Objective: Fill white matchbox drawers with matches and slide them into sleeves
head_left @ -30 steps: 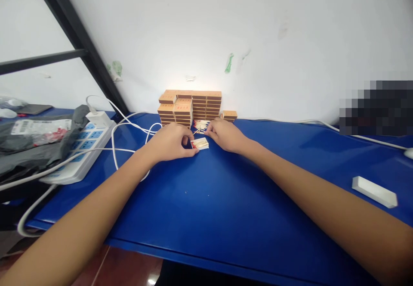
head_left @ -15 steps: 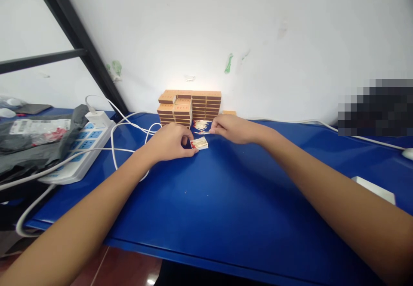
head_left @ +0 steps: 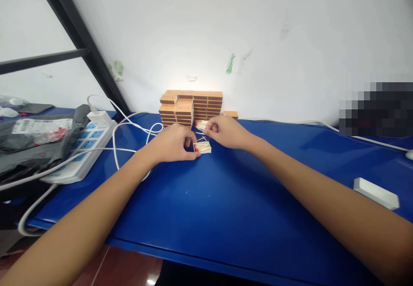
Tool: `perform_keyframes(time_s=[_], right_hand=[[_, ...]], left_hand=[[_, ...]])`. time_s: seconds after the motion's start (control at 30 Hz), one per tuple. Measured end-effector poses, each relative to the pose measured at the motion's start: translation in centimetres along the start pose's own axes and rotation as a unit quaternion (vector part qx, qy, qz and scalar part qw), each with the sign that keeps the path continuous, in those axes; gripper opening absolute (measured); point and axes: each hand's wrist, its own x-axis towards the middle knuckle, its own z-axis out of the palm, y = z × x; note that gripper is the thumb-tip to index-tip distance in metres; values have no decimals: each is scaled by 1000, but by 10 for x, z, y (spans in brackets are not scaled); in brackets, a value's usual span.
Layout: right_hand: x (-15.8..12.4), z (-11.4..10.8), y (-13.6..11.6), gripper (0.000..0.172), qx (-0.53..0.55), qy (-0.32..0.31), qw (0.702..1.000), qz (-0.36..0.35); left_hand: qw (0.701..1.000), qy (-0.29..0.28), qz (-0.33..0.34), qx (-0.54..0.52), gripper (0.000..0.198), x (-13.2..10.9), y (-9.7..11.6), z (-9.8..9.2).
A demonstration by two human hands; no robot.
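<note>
My left hand (head_left: 174,144) rests on the blue table and grips a small white matchbox tray (head_left: 207,150) by its left end, thumb in front and fingers behind. Red-tipped matches (head_left: 203,147) lie inside the tray. Just behind and to the right, my right hand (head_left: 227,132) is closed in a pinch, with a thin matchstick (head_left: 204,138) at its fingertips. A loose pile of matches (head_left: 200,125) lies beyond the fingers, partly covered by them. Behind the hands, stacked matchboxes (head_left: 177,114) in banded bundles stand against the wall.
A single matchbox (head_left: 231,114) lies right of the stack. On the left are a white power strip (head_left: 79,159), looping white cables (head_left: 113,141) and a grey plastic package (head_left: 35,141). A white block (head_left: 376,193) sits near my right forearm.
My right hand has moved slightly left, closer to the tray and over part of the match pile. The tray, still in my left hand, appears slightly lower and further right.
</note>
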Motion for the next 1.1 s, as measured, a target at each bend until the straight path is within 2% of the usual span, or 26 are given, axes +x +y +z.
perform_keyframes(time_s=[0.07, 0.13, 0.2, 0.27, 0.43, 0.57, 0.83, 0.97, 1.1], right_hand=[[2, 5, 6, 11, -3, 9, 1000, -16], [2, 5, 12, 18, 3, -7, 998, -70], [1, 1, 15, 25, 7, -43, 992, -122], [1, -4, 16, 23, 7, -87, 986, -142], [1, -10, 13, 10, -19, -121, 987, -107], [1, -9, 11, 12, -27, -139, 987, -71], [-1, -2, 0, 14, 4, -105, 992, -74], [-2, 3, -2, 15, -9, -119, 990, -70], [-1, -4, 4, 12, -40, -101, 990, -88]], left_hand=[[1000, -2, 5, -13, 27, 0, 0, 0], [1000, -3, 8, -22, 27, 0, 1, 0], [1000, -3, 9, -26, 27, -1, 1, 0], [1000, -3, 7, -23, 27, -1, 2, -1], [1000, -6, -1, -14, 28, -1, 1, -1], [1000, -2, 3, -11, 27, -1, 0, 0], [1000, -6, 1, -8, 25, -1, 5, -2], [1000, -13, 6, -14, 26, -1, 4, -2], [1000, -7, 3, -13, 26, -1, 1, -1]])
